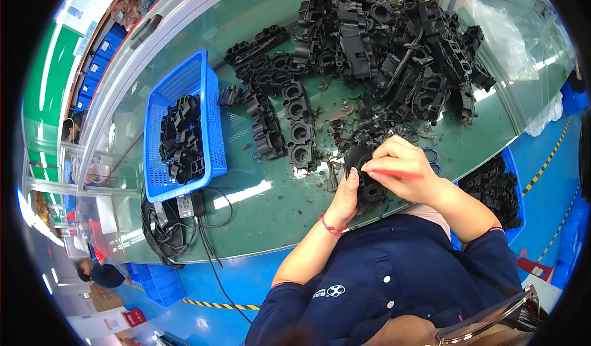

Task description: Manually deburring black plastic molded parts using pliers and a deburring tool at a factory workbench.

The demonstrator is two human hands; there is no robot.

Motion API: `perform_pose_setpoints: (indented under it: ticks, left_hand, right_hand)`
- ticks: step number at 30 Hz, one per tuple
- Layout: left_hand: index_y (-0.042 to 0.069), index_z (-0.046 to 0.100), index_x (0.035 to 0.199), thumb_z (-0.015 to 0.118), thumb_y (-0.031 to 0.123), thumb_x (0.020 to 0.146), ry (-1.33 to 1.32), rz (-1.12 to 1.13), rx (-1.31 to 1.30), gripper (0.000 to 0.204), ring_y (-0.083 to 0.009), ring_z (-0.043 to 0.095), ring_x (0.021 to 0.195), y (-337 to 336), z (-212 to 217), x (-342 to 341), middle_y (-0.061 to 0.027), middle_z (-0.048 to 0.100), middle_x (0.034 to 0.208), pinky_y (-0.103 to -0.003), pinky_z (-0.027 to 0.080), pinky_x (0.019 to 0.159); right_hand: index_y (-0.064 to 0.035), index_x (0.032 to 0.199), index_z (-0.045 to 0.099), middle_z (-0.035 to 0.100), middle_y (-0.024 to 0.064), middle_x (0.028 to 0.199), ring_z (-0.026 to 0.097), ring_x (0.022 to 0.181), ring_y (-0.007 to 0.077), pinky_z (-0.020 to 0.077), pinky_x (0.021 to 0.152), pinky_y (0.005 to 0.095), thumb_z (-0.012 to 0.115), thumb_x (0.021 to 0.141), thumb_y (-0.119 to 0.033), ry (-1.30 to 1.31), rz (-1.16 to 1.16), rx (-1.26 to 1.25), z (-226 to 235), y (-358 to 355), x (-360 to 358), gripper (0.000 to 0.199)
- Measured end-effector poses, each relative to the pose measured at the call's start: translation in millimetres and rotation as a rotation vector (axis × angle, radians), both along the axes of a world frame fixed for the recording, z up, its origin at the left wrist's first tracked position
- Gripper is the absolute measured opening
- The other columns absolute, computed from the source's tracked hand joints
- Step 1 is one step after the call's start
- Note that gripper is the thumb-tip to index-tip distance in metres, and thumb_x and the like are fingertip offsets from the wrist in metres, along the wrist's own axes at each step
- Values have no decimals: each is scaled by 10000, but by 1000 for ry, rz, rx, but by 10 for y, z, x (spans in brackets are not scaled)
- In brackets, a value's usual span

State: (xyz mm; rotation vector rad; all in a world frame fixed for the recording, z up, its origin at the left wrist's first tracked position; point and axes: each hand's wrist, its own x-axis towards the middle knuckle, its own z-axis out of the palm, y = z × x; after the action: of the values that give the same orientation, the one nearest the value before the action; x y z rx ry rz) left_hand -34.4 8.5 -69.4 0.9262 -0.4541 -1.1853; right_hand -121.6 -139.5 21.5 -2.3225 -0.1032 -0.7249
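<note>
Near the table's front edge my left hand (pixel 346 193) is closed on a black moulded plastic part (pixel 372 193) with round openings. My right hand (pixel 403 161) grips a slim red-handled tool (pixel 400 174), its working end against or very close to the part by the left thumb. The tool's tip is too small to make out. Just beyond both hands lies a heap of black plastic scraps (pixel 385 121). A pair of scissors (pixel 432 155) with blue handles rests right of my right hand.
A large pile of black moulded parts (pixel 381 38) covers the table's far side. Several similar parts (pixel 300 124) lie in front of it. At left stands a blue basket (pixel 215 131) holding parts, with black cables (pixel 163 229) beside it. A blue crate (pixel 517 207) of parts sits lower right.
</note>
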Motion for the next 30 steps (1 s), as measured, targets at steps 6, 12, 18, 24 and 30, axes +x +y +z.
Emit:
perform_pose_setpoints:
  ticks: [6, 12, 18, 24, 30]
  left_hand:
    - [36, 291, 1375, 307, 544, 948, -36, 219, -32, 663, -213, 417, 1255, -88, 54, -134, -115, 401, 1362, -365, 358, 1052]
    - [38, 358, 1334, 301, 456, 982, -32, 330, 46, 549, -202, 513, 1134, -105, 99, -194, -110, 489, 1255, -352, 440, 959]
    - [70, 489, 1122, 271, 572, 945, 253, 284, 28, 575, -169, 593, 763, -16, 305, -23, -69, 588, 894, -316, 513, 676]
    - [86, 505, 1103, 251, 577, 947, 212, 233, -63, 574, -172, 591, 781, -89, 360, 74, -65, 598, 901, -316, 496, 697]
    - [77, 496, 1162, 276, 534, 963, 199, 308, -41, 545, -155, 596, 910, -144, 445, 21, -63, 608, 1012, -313, 496, 810]
  right_hand:
    - [-101, 886, 654, 652, 44, 1027, 611, 939, 214, 495, 790, 357, 629, 685, -130, -181, -122, -453, -52, 23, 16, 205]
    - [-21, 980, 611, 658, 148, 1001, 658, 892, 257, 402, 960, 437, 585, 737, -80, -282, -139, -389, -160, -286, -23, 252]
    - [16, 961, 651, 634, 136, 1011, 605, 932, 212, 451, 865, 333, 575, 857, -9, -376, -428, 294, 248, -655, -104, 132]
    - [-25, 928, 696, 572, 31, 828, 548, 787, 128, 440, 707, 269, 650, 833, -74, 117, 62, 700, 74, -46, -116, 117]
    - [-18, 944, 691, 599, 37, 830, 543, 776, 117, 439, 701, 266, 625, 845, -76, 216, 133, 824, 18, 42, -84, 133]
